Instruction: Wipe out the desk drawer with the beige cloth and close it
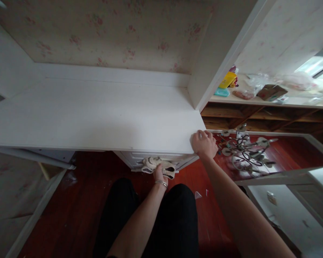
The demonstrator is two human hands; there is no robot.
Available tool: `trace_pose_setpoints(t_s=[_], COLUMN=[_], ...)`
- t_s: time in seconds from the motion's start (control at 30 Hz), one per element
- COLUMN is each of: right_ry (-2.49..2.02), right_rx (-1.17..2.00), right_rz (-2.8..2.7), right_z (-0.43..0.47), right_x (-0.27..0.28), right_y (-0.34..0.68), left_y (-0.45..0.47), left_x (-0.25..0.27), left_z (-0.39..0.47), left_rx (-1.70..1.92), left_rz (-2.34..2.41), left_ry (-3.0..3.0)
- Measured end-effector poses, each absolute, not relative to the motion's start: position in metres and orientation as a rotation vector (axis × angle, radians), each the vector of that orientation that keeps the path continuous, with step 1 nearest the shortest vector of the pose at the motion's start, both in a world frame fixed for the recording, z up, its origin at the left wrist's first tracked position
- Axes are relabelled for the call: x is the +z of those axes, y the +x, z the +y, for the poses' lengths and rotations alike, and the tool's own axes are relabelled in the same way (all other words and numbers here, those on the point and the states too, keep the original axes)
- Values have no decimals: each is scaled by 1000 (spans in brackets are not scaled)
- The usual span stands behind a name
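My left hand (159, 174), a bangle on its wrist, is closed on a bunched cream cloth (151, 163) with dark edging. The cloth is at the white drawer front (136, 160) under the desktop; from above I cannot tell if it touches. At the desktop's right front corner, my right hand (205, 144) is curled over the edge of the white desk (104, 114). Its fingertips are partly hidden.
A chandelier (244, 150) lies on the red floor (78, 204) to the right. Behind it, a wooden shelf unit (274, 115) bears a cardboard box (271, 92), a yellow item (227, 79) and plastic bags. An upright white panel (220, 46) rises from the desk's right side.
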State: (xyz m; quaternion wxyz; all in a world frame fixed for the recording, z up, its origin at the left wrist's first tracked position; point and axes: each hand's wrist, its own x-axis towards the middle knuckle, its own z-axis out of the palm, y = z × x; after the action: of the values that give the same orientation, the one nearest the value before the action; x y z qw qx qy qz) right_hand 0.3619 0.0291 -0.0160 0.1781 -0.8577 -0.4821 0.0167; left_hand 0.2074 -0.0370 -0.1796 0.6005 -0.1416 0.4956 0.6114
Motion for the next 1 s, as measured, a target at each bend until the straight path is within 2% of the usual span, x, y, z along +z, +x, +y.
trace_pose_setpoints(t_s=[0.27,0.5,0.63,0.73,0.87,1.0], right_ry=[-2440,-2442,-2441,-2448,-2453,-2449], right_rx=[46,38,36,30,20,5], right_rz=[-1354,-1342,-1343,-1343,-1340,-1347], right_z=[28,28,28,28,29,29], right_x=[-11,-13,-14,-13,-13,-15], right_y=[358,358,358,358,358,359], left_y=[120,100,128,167,232,288], left_x=[-155,-84,-35,-18,-26,-56], left_z=[-24,-33,-49,-60,-64,-59], left_rx=[1638,1715,1715,1601,1368,1239], left_rz=[1223,1188,1118,1045,838,683], left_ry=[-250,-197,-214,-243,-272,-300])
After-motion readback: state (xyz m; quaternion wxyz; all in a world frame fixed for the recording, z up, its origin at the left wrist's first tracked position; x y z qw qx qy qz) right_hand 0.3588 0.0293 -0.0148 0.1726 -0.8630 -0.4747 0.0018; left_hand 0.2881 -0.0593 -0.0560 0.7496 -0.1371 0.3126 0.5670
